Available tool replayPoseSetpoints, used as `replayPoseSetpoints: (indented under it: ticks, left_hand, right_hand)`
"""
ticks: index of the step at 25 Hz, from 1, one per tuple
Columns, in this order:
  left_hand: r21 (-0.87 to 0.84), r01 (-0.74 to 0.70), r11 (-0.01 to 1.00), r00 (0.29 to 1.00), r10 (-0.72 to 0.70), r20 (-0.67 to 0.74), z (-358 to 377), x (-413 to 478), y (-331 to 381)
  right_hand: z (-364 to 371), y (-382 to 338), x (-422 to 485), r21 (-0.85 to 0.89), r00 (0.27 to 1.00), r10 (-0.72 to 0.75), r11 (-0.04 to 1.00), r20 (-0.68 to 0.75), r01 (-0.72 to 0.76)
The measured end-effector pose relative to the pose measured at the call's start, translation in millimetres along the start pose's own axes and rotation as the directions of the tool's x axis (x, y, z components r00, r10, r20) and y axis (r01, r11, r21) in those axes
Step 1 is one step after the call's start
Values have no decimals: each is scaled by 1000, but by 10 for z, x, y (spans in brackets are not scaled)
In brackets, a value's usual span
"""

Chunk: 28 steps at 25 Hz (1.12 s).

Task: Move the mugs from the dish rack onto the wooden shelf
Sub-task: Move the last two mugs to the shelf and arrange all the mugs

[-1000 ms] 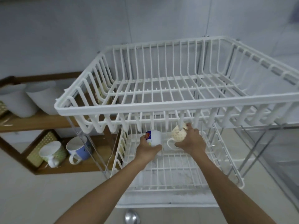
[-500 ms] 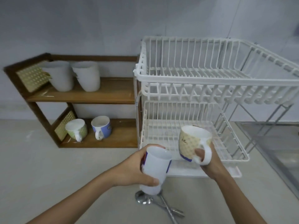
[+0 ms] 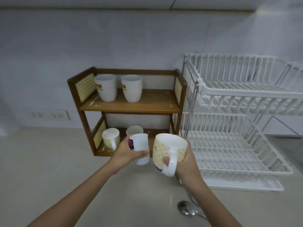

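My left hand (image 3: 125,153) grips a white mug with a blue and red print (image 3: 140,148), held upright just in front of the wooden shelf (image 3: 131,107). My right hand (image 3: 188,163) holds a yellow patterned mug (image 3: 169,150) with its white handle toward me, to the right of the first mug. Two tall white cups (image 3: 106,89) stand on the shelf's top board. On the bottom board sit a green patterned mug (image 3: 111,140) and another mug (image 3: 134,130), partly hidden behind the white one. The white two-tier dish rack (image 3: 242,122) at the right holds nothing.
Metal spoons (image 3: 188,209) lie on the beige counter near my right forearm. A wall socket strip (image 3: 49,115) sits left of the shelf. The rack's white drip tray (image 3: 246,184) reaches toward the front right. A tiled wall runs behind everything.
Both hands lifted the two mugs out of the rack's lower tier and carried them left, up to the front of the shelf's bottom board. My view swung left toward the shelf.
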<state>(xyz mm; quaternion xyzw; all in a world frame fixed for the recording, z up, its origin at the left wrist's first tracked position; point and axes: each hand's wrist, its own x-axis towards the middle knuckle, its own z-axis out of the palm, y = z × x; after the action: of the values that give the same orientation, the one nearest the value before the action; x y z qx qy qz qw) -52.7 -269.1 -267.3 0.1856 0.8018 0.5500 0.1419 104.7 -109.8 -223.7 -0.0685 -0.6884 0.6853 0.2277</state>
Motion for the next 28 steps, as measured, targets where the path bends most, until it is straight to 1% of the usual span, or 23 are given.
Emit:
replayPoseSetpoints:
  ticks: [1, 3, 5, 8, 10, 13, 16, 19, 22, 23, 24, 25, 26, 27, 28]
  left_hand:
    - [21, 1, 1000, 1000, -1, -15, -56, 74, -18]
    - [45, 9, 999, 999, -7, -43, -136, 211, -26]
    - [24, 26, 999, 996, -24, -82, -165, 355, -13]
    - [-98, 80, 992, 987, -92, -129, -135, 509, -13]
    - [-155, 116, 981, 983, -135, -122, -66, 570, -29]
    - [-128, 107, 986, 989, -119, -88, -55, 698, -78]
    - [-80, 89, 993, 995, -92, -38, -39, 784, -128]
    - [-7, 61, 998, 998, -61, -19, -18, 826, -145]
    - [4, 45, 999, 999, -45, 2, 25, 872, -121]
    - [2, 41, 999, 999, -41, 0, 48, 889, -114]
    - [-3, 32, 999, 999, -32, -12, 64, 909, -98]
    - [-9, 25, 1000, 999, -26, -26, 88, 936, -85]
    - [-17, 22, 1000, 999, -22, -36, 122, 973, -77]
    - [-22, 18, 1000, 999, -19, -43, 162, 1018, -63]
    - [-21, 20, 1000, 999, -21, -44, 219, 1064, -61]
  right_hand:
    - [158, -67, 161, -18, 999, -43, 999, -20, 43]
    - [409, -202, 557, -57, 993, -83, 995, -83, 78]
    - [546, -321, 1043, -122, 980, -131, 986, -150, 113]
    - [603, -474, 1726, -229, 946, -153, 969, -285, 87]
    - [536, -441, 2018, -296, 933, -136, 955, -334, 33]
    - [494, -291, 2290, -389, 944, -122, 921, -305, -6]
    - [448, -179, 2471, -416, 955, -98, 909, -279, -28]
    - [445, -146, 2552, -460, 957, -60, 884, -284, -81]
    - [476, -233, 2506, -475, 964, -15, 872, -265, -117]
    - [479, -239, 2410, -481, 958, -41, 871, -285, -105]
    - [485, -218, 2253, -498, 938, -123, 865, -325, -59]
    - [491, -136, 2026, -530, 897, -250, 847, -365, 20]
    - [502, 25, 1734, -582, 841, -387, 806, -379, 109]
    - [505, 250, 1411, -648, 802, -487, 743, -347, 171]
    - [489, 534, 1075, -713, 803, -522, 677, -288, 183]
